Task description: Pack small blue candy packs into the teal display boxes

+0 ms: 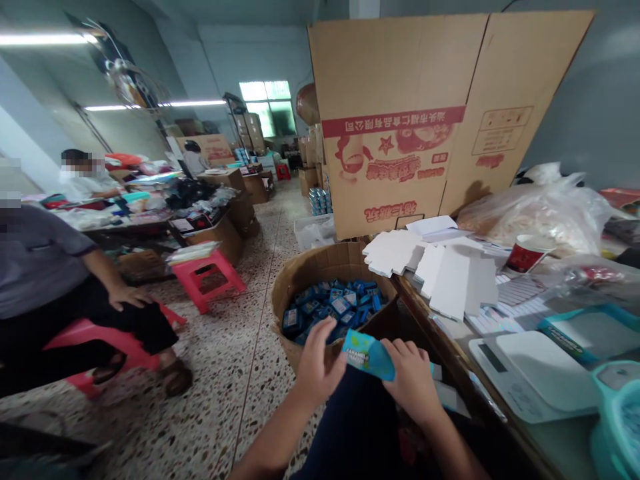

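A light-blue candy box (369, 355) with "CARAMELO" printed on it is gripped at its right end by my right hand (413, 373). My left hand (320, 367) is open at the box's left end, fingers raised and apart from the thumb. Its thumb is close to the box edge; whether they touch I cannot tell. Just beyond my hands stands a round cardboard bin (295, 270) holding many small blue boxes (341, 305). Flat white cartons (453, 283) lie fanned out on the table to the right.
A white scale (543, 373), a turquoise basket (615, 427) and a red paper cup (529, 253) stand on the right-hand table. Behind them rises a large cardboard sheet (390, 73). On the left a seated person (55, 267) rests a hand on a knee, near a pink stool (207, 277).
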`<state>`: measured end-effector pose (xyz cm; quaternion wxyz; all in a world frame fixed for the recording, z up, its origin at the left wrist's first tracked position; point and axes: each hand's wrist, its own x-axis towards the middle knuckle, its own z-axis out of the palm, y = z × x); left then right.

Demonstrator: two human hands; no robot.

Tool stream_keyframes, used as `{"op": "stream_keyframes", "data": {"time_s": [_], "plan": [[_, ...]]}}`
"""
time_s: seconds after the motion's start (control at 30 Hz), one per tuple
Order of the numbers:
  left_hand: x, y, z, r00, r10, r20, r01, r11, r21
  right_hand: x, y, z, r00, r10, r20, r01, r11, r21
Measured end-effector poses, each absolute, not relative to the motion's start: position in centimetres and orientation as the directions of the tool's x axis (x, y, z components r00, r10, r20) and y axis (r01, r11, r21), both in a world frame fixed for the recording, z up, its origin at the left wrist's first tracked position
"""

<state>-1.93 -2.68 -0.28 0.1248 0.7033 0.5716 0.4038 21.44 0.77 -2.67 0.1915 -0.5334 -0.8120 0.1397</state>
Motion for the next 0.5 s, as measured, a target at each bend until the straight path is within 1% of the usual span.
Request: {"op": "stream_keyframes", "data": {"time_s": [0.03, 0.07, 0.1, 0.13, 0.17, 0.23, 0.33, 0.37, 0.43, 0.5], "plan": [[-2.2, -2.9, -0.1, 0.17, 0.91, 0.378, 0.765, -0.363, 0.532, 20.9, 0.7, -3.2, -0.409, 0.906, 0.111, 0.809, 0.416, -0.414], [-2.3, -3.0, -0.1, 0.293, 0.915, 0.277, 0.801, -0.393, 0.451, 20.3, 0.5, -3.8, -0.446, 0.893, 0.067, 0.799, 0.43, -0.421], [-2.4, -3.0, -0.3, 0.362, 0.918, 0.163, 0.826, -0.397, 0.4, 19.6, 0.2, -4.3, -0.468, 0.883, 0.03, 0.787, 0.432, -0.44], [-2.5, -2.9, -0.6, 0.38, 0.923, 0.066, 0.849, -0.376, 0.371, 19.0, -0.1, -4.8, -0.477, 0.879, 0.0, 0.778, 0.422, -0.466], [-2.5, -2.8, -1.1, 0.365, 0.931, 0.002, 0.871, -0.343, 0.351, 18.5, -0.4, -5.2, -0.48, 0.877, -0.021, 0.767, 0.408, -0.496], [-2.9, -2.5, -2.1, 0.332, 0.941, -0.064, 0.905, -0.299, 0.303, 17.9, -0.9, -6.0, -0.491, 0.871, -0.03, 0.724, 0.388, -0.57], [-3.5, -2.4, -3.4, 0.352, 0.925, -0.141, 0.923, -0.318, 0.216, 18.0, -1.1, -7.1, -0.499, 0.866, -0.032, 0.673, 0.364, -0.644], [-3.6, -2.5, -3.8, 0.361, 0.917, -0.17, 0.923, -0.326, 0.202, 18.2, -1.1, -7.4, -0.498, 0.866, -0.049, 0.68, 0.355, -0.641], [-3.6, -2.8, -4.5, 0.372, 0.906, -0.202, 0.921, -0.332, 0.203, 18.6, -0.9, -8.0, -0.499, 0.86, -0.108, 0.724, 0.345, -0.598], [-3.1, -3.2, -5.3, 0.354, 0.915, -0.191, 0.918, -0.302, 0.256, 18.6, -0.8, -8.4, -0.517, 0.841, -0.158, 0.752, 0.358, -0.554]]}}
